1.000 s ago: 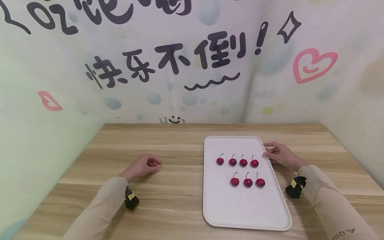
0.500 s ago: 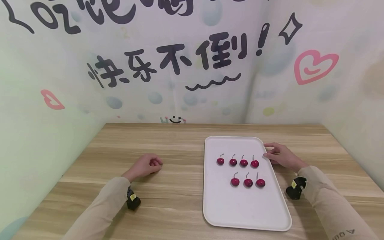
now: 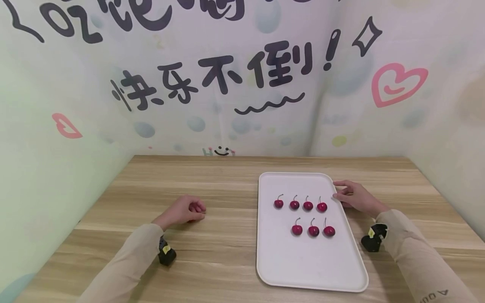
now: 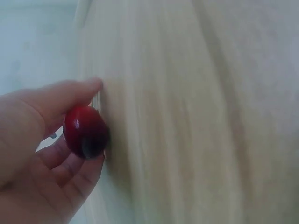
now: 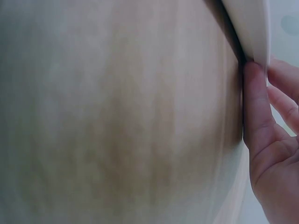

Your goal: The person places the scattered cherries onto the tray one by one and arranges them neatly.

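Observation:
My left hand is low over the wood table, left of the tray, its fingers curled. The left wrist view reveals a dark red cherry held between its thumb and fingers; the head view hides that cherry behind the hand. At the right side of the white tray, my right hand touches the outer rim with extended thumb and fingertips. Two rows of red cherries with stems lie on the tray, including an upper-row cherry and a lower-row cherry.
The wood-grain table extends on both sides of the tray. Behind it hangs a pale printed backdrop. Black wrist-worn cameras, such as the left one and the right one, sit below the sleeves.
The head view has shifted slightly. Both hands, the tray and the cherries on it otherwise keep their places.

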{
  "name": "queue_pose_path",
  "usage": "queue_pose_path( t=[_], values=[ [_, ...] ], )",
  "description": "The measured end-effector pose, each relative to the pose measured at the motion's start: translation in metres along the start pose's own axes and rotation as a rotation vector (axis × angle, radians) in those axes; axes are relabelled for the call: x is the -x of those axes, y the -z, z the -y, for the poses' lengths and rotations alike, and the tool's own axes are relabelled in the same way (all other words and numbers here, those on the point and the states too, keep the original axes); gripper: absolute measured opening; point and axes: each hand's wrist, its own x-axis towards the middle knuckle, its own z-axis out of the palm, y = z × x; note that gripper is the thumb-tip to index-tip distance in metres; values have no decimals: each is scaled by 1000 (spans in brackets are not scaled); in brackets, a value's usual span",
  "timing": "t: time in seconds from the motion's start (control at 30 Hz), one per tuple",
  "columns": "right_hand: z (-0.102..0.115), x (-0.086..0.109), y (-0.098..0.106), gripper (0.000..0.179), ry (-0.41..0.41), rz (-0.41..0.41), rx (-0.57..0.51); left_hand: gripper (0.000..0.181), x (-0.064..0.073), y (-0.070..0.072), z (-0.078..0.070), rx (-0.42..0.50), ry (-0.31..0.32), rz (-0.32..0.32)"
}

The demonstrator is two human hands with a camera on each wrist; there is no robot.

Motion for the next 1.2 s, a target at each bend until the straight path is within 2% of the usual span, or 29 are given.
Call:
queue_pose_path(
  t=[0.27, 0.57, 0.73, 0.93, 1.2],
  values=[
    [-1, 0, 0, 56, 6, 0, 11, 5, 0, 0, 0, -26, -1, -29],
    [-3, -1, 0, 56, 2, -1, 28, 11, -2, -2, -7, -19, -23, -29],
    [-2, -1, 0, 56, 4, 2, 19, 13, -6, -5, -20, 28, -58, -2],
    [0, 0, -1, 57, -16, 1, 16, 15, -11, -9, -36, 94, -47, 25],
    [-2, 0, 0, 56, 3, 2, 28, 16, -17, -19, -59, 188, -52, 77]
  ],
)
